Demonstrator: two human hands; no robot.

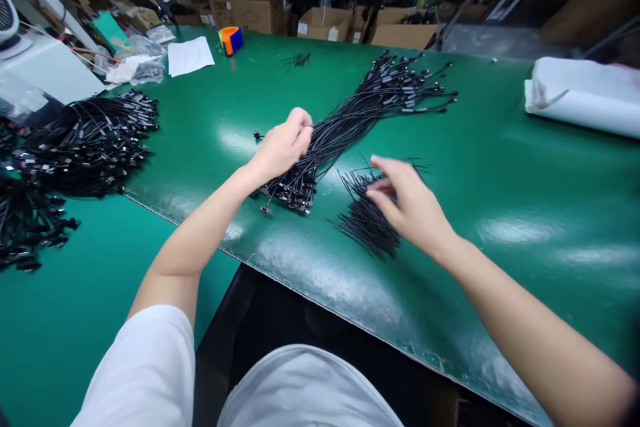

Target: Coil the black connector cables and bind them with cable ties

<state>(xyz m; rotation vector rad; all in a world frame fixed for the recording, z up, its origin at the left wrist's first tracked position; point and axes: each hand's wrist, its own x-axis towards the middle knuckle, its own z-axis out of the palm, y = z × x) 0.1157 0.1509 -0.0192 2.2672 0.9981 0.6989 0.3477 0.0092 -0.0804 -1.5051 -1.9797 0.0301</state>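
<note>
Work is judged part-done: many cables (350, 113) & strips (369, 227) are left; L hand (281, 145) fingers seemingly clamped on 1 of cables, R hand (413, 207) fingers held apart.

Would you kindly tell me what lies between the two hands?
The head view shows black cables, bare green tabletop and thin black strips between the left hand and the right hand.

The blurred right hand (417, 210) hides some thin black ties (367, 230) right of centre. Frame edges crop the lower-left cable pile (27, 220) and, upper right, the white roll (585, 97).
</note>
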